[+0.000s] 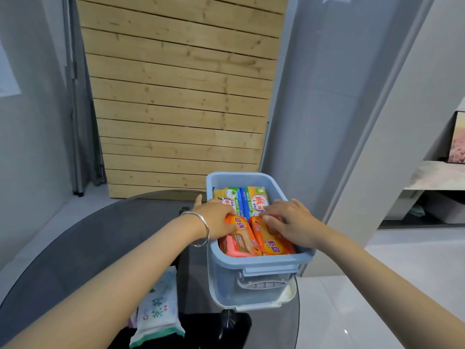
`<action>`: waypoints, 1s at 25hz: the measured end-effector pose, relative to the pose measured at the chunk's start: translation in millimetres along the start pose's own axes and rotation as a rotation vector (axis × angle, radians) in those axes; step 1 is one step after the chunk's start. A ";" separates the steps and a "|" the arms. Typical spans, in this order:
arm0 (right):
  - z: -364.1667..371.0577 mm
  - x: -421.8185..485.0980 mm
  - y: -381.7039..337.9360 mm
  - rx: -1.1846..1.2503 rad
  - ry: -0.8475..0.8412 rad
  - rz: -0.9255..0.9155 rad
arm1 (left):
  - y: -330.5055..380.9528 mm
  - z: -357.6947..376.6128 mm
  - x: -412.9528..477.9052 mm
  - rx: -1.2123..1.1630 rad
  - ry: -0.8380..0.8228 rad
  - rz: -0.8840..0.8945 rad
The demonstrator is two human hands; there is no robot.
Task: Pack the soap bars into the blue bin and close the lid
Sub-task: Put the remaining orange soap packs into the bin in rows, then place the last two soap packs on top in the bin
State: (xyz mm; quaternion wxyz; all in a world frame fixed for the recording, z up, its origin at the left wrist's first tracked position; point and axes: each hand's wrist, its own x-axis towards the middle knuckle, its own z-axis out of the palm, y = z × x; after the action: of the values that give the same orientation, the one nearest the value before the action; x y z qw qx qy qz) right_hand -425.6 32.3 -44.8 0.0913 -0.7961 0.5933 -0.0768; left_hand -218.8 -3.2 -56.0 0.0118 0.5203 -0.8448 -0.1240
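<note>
Pressing the soap bars flat into the blue bin [256, 263] with both my hands.

Nearest to me a white packet [158, 311] with green print lies on the dark glass table [75, 248]; its characters I cannot read surely. The bin stands on what looks like its white lid [284, 299], so the closing is not yet done. My left hand [216, 217], fingers curled, holds the edge of one orange soap bar [241, 238]; my right hand [289, 222] lies open and flat on the second orange bar [271, 241], gripping nothing. I should push evenly until both orange wrappers sit below the rim, otherwise the lid may not snap. Behind them two yellow-and-blue bars [247, 200] carry red Chinese characters, too small for me to read.
</note>
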 end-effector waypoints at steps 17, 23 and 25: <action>15.8 -36.2 -113.1 0.713 0.271 -0.256 | -100.3 56.5 -112.5 -0.608 0.473 -0.248; 109.4 -23.6 -168.5 0.694 -0.181 -0.094 | -133.8 106.3 -142.8 -0.697 0.346 -0.502; 142.4 -24.2 -162.7 0.624 -0.192 0.102 | -137.3 122.9 -145.8 -0.740 0.364 -0.550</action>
State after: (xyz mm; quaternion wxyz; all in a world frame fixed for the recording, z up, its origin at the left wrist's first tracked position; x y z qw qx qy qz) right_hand -248.2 108.7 -145.0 0.3901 -0.7025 0.5689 -0.1748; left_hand -49.9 90.9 -189.6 0.3098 0.6982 -0.5597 -0.3213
